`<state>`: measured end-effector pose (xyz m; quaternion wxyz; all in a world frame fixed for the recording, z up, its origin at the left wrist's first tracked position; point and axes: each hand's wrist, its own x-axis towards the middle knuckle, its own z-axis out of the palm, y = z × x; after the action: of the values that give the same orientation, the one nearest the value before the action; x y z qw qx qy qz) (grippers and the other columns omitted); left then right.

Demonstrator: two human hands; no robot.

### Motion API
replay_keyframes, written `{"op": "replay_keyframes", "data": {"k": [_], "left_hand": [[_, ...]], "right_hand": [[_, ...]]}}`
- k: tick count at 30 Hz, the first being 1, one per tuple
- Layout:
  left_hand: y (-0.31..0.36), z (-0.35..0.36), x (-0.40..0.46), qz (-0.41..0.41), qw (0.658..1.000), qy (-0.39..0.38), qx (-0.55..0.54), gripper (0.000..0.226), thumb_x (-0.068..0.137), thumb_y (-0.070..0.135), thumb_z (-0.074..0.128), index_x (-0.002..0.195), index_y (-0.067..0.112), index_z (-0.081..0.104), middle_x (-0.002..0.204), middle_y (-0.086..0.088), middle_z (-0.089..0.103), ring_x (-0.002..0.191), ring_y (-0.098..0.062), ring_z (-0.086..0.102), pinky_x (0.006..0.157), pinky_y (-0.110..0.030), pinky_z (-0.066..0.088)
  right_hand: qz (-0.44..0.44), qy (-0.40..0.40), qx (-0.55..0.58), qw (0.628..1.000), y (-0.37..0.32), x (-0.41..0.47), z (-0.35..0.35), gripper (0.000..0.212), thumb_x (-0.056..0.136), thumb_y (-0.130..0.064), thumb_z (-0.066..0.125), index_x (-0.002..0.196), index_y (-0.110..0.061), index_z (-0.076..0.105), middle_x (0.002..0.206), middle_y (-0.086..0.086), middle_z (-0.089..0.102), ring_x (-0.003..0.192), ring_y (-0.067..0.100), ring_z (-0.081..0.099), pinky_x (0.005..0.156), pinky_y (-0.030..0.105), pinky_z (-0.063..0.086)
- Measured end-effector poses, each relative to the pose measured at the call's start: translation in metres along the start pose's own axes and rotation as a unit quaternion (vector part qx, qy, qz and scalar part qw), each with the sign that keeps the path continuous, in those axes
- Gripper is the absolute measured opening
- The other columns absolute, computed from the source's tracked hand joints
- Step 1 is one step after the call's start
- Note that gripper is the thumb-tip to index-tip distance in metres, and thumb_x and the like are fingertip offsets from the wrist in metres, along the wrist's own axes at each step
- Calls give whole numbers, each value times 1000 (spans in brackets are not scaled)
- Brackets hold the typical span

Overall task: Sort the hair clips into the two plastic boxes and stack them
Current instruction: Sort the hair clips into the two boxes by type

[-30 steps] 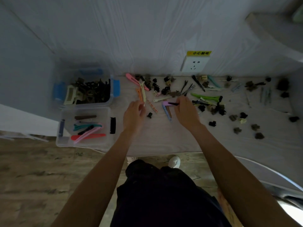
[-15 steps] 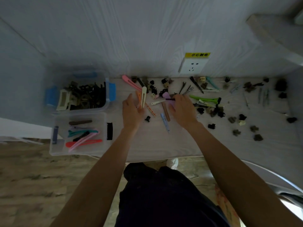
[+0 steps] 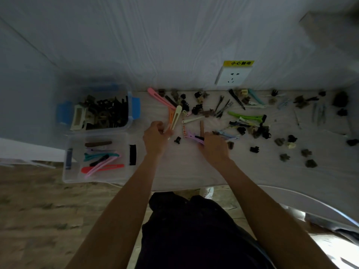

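Note:
Two clear plastic boxes stand at the table's left end. The far box (image 3: 124, 127) with blue latches holds dark claw clips; the near box (image 3: 66, 177) holds long flat clips. My left hand (image 3: 155, 135) grips the near ends of a cream clip (image 3: 177, 116) and an orange clip (image 3: 170, 115). My right hand (image 3: 214, 145) holds several long clips, among them a purple clip (image 3: 191, 137) and a brown clip (image 3: 202, 127). Many loose clips lie scattered across the table, such as a green clip (image 3: 244, 115) and a pink clip (image 3: 158, 98).
A wall socket (image 3: 233, 76) with a yellow warning label sits above the table's back edge. Small claw clips (image 3: 284, 157) dot the right side. The table's front edge (image 3: 174, 188) runs just before my legs; wooden floor lies to the left.
My right hand has drawn back toward me with the purple and brown clips. The left hand stays closed on the cream and orange clips. The camera has shifted slightly.

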<state>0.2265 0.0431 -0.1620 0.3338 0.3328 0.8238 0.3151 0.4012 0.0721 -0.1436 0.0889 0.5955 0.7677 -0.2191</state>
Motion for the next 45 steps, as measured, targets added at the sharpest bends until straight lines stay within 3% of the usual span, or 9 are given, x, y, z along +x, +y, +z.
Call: {"op": "replay_keyframes", "data": {"k": [4,11,15,22,28,33,38,42,45], "left_hand": [[-3,-1,-2,5,1000,-8,5,36,70,28,79,98,11,64,89,2,65,77,-7,57,56,-5,36],[-9,1,-4,57,996,-17,64,17,86,28,62,82,13,55,72,1,51,67,-14,47,55,-20,33],[-10,5,-1,98,991,-24,88,22,94,24,50,107,9,60,98,-11,61,90,-21,57,74,-22,38],[5,2,-5,91,991,-21,91,26,99,25,38,114,8,52,91,-6,57,84,-19,53,67,-27,38],[34,-31,-34,202,976,-62,56,25,99,25,35,108,8,51,90,-9,65,65,-15,57,58,-31,46],[31,-101,-56,295,951,-50,75,32,93,32,36,112,13,54,81,3,61,57,1,50,54,-12,37],[-22,-175,-64,228,961,-90,125,40,88,41,45,113,12,56,92,3,64,78,-13,64,68,-29,51],[-60,-202,-63,162,974,-71,142,22,90,30,55,104,14,58,91,1,61,85,-18,62,68,-8,41],[-77,-207,-50,137,960,-63,237,31,90,31,51,108,7,60,103,-9,66,98,-24,62,83,-28,40]], "right_hand": [[-19,21,44,999,4,1,-7,32,91,-25,51,114,-4,48,108,18,60,97,34,58,74,38,45],[44,34,44,997,-11,28,-14,22,95,-14,44,113,0,46,113,20,55,98,37,58,75,40,46],[59,39,37,997,-14,30,-9,20,95,-9,42,112,0,46,110,21,59,98,38,59,74,40,46],[78,47,68,994,-10,20,-9,20,89,-15,54,103,-1,52,102,20,63,94,36,60,71,39,46],[29,106,231,967,0,5,-12,25,89,-23,58,78,-1,59,70,21,62,59,29,54,56,31,36],[-4,44,371,928,-26,-14,-32,27,90,-17,56,64,-9,54,49,0,51,49,17,46,50,23,35],[-34,28,431,901,-72,-19,-40,19,89,-18,58,70,-18,60,53,-4,52,44,1,48,48,17,37],[-84,19,427,900,-108,-21,-45,11,88,-15,59,82,-8,65,60,-3,55,56,11,51,58,24,43],[-135,-5,391,910,-134,-25,-45,14,88,-13,57,79,-6,65,66,3,62,61,11,54,55,10,39]]}}
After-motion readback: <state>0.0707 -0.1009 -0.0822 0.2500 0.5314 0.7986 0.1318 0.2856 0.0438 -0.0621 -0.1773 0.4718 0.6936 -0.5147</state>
